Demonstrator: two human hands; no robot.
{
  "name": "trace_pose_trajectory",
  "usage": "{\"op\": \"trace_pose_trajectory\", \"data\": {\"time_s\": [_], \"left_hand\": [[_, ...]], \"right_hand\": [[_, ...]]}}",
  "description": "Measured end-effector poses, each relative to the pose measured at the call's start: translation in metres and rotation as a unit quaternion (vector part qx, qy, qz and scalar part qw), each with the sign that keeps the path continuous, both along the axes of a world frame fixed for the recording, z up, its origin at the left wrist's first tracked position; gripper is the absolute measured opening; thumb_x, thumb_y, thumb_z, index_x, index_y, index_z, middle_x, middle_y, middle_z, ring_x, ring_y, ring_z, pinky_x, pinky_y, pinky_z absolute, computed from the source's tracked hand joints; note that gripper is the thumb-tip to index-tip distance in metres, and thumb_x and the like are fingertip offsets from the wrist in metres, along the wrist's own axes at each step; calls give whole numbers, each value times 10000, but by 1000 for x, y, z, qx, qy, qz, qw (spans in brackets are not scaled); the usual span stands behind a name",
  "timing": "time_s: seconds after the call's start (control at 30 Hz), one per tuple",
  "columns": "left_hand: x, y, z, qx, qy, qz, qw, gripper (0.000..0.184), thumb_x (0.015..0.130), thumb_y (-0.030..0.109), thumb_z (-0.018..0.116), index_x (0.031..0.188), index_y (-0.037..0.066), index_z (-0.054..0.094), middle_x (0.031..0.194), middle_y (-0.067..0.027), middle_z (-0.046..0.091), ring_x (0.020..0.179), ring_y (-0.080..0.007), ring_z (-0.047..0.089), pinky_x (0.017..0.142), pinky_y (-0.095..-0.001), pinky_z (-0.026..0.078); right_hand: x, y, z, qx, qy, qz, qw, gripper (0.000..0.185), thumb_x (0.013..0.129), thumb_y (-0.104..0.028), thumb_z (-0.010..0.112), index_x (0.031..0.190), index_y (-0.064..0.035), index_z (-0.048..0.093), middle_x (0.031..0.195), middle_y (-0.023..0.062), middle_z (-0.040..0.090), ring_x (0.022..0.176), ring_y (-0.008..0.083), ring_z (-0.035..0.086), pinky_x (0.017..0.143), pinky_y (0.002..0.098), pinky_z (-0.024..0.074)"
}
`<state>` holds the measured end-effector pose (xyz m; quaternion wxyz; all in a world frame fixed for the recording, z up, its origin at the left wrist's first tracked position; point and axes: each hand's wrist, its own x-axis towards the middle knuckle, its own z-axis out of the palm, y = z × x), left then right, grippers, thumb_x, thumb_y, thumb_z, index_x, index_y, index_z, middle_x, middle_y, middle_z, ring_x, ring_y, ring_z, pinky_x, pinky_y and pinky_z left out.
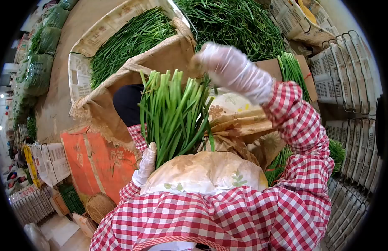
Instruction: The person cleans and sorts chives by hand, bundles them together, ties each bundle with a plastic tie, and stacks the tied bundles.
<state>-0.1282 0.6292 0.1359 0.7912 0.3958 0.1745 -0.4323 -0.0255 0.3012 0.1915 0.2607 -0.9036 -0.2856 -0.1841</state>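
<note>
- Head view, far left edge: bagged greens (39,71) lay stacked in clear plastic, up along the floor's side!
- Next, left of centre and low, an orange-red sheet (97,163), creased and scuffed, spread beside the sitter.
- Above it, upper left, a white crate (79,71) brimmed with loose green stalks (127,46), brown cloth (160,54) draped over its near rim.
- And there was the left hand (146,165), white-gloved, clasping the lower left side of a big leafy bundle (171,113), some fingers out of sight!
- That bundle stood just left of centre, over the lap, pale ends up, leaves down by the stained apron (206,171).
- Upper centre, the right hand (219,60), gloved too, hung raised beyond the bundle's top right; blurred, so no telling whether its fingers pinched anything.
- Behind it, a heap of greens (240,25) filled the top.
- Upper right, a red-tied bunch (291,69) lay on cardboard (307,75).
- Far right, white crates (344,75) closed the line.
</note>
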Motion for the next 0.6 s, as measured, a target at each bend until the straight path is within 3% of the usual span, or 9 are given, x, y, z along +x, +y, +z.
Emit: {"op": "trace_pose_trajectory", "data": {"time_s": [0.1, 0.2, 0.27, 0.3, 0.37, 0.43, 0.5, 0.53, 0.6], "left_hand": [[-2, 1, -3, -1, 10, 7, 1000, 632, 878, 498, 495, 1349, 92, 376, 1304, -132, 473, 1148, -286, 492, 987, -436, 391], [-2, 2, -6, 31, -14, 18, 999, 667, 871, 554, 461, 1353, 101, 374, 1305, -131, 474, 1143, -297, 495, 988, -452, 387], [1, -4, 4, 16, -2, 27, 1000, 680, 867, 563, 459, 1358, 103, 365, 1318, -128, 460, 1155, -301, 483, 995, -453, 379], [0, -6, 8, 3, 11, 35, 999, 692, 863, 572, 456, 1363, 104, 356, 1331, -126, 447, 1166, -305, 472, 1002, -455, 371], [1, -6, 7, 14, 6, 35, 999, 696, 864, 579, 446, 1367, 107, 350, 1332, -123, 446, 1165, -307, 472, 1002, -458, 373], [2, -8, 7, 20, -13, 40, 999, 685, 869, 568, 449, 1364, 104, 356, 1307, -125, 471, 1144, -300, 492, 985, -457, 392], [3, -9, 9, 36, -29, 41, 998, 680, 870, 564, 453, 1359, 101, 362, 1295, -126, 481, 1136, -298, 498, 983, -456, 395], [4, -10, 10, 51, -45, 46, 997, 674, 870, 559, 456, 1354, 98, 368, 1283, -126, 492, 1129, -295, 504, 981, -455, 397], [3, -7, 7, 71, -45, 60, 995, 673, 868, 558, 462, 1349, 95, 374, 1282, -126, 492, 1128, -293, 502, 987, -454, 391]], "right_hand": [[28, -47, -8, -72, -89, -105, 988, 204, 858, -32, 525, 1054, -48, 580, 828, 137, 622, 693, 209, 622, 603, 283, 550], [11, -51, 5, -62, 140, -397, 905, 462, 907, -142, 515, 1321, -15, 355, 1114, 240, 570, 941, 273, 623, 795, 399, 528], [-18, -33, 23, 140, 349, -309, 874, 612, 879, -328, 564, 1315, 27, 323, 1074, 250, 581, 882, 271, 630, 758, 337, 533], [-32, -19, 28, 278, 456, -246, 809, 687, 854, -391, 593, 1319, 27, 310, 1064, 251, 585, 858, 261, 631, 726, 316, 534], [-51, 14, 29, 315, 574, -207, 727, 851, 755, -434, 697, 1355, -1, 278, 1045, 218, 601, 817, 208, 625, 647, 299, 524], [-70, 45, -18, 276, 467, -187, 819, 895, 726, -359, 745, 1382, -2, 251, 963, 172, 626, 776, 167, 607, 591, 298, 490], [-71, 66, -15, 212, 474, -209, 829, 912, 727, -273, 745, 1403, 5, 200, 884, 140, 632, 773, 185, 597, 595, 307, 477], [-76, 70, -25, 240, 379, -208, 869, 843, 755, -202, 701, 1399, 5, 198, 791, 120, 606, 738, 206, 587, 611, 315, 469], [-74, 62, -17, 203, 373, -202, 883, 827, 755, -191, 696, 1397, -5, 209, 781, 137, 599, 736, 217, 597, 624, 315, 473]]}}
